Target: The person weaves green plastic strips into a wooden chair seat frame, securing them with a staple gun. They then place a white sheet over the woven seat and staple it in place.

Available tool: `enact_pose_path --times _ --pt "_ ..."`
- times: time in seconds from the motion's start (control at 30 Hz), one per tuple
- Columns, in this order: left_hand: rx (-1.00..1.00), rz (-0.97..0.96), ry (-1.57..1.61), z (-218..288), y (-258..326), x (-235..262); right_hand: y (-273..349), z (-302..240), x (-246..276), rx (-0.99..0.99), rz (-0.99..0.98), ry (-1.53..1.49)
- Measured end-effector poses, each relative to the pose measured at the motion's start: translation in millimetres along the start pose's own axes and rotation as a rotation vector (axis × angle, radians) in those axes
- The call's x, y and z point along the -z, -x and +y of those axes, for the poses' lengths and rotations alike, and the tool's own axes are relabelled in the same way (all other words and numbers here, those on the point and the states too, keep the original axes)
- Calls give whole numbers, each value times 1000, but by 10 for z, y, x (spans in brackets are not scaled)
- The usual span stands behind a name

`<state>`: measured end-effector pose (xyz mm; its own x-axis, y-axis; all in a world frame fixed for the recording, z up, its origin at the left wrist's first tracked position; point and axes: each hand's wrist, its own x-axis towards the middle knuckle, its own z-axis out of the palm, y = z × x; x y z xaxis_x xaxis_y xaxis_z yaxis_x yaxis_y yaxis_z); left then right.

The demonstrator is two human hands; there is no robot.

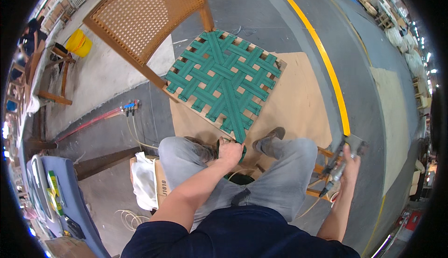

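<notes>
Bright, even overhead light, soft shadows, sharp centre, strong fisheye bending and black vignette at edges.

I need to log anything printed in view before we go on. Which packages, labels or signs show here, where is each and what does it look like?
Brown cardboard box: beside the person's left knee, white cloth draped over it, dark print on its side.
Green and yellow flat packets: lower left, on a blue-grey curved panel.
Yellow plastic bucket: upper left on the floor, round, small reddish mark on its side.
No screens or signs visible.
</notes>
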<state>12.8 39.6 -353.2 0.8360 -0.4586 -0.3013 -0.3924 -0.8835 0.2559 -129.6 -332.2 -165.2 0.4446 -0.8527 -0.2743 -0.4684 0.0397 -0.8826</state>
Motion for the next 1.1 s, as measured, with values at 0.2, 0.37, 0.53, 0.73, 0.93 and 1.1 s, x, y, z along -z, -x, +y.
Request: enact_pose_path --times 0.2,0.37,0.53,0.73,0.93,1.1 --pt "-53 -33 -1 14 -1 69 826 -335 -1693 -226 -676 175" --pt "-49 -14 11 -27 -5 62 1077 -168 -2492 -165 -875 260" --pt "-76 -1 26 -51 36 102 1129 -121 -2680 -90 -869 397" --pt "-68 -32 85 -64 19 121 1116 -53 -2731 -25 -862 520" --pt "-86 -41 104 -76 32 130 1198 -15 -2725 -24 -860 510" --pt "-88 43 93 -56 50 38 1229 -57 -2733 -34 -887 503"
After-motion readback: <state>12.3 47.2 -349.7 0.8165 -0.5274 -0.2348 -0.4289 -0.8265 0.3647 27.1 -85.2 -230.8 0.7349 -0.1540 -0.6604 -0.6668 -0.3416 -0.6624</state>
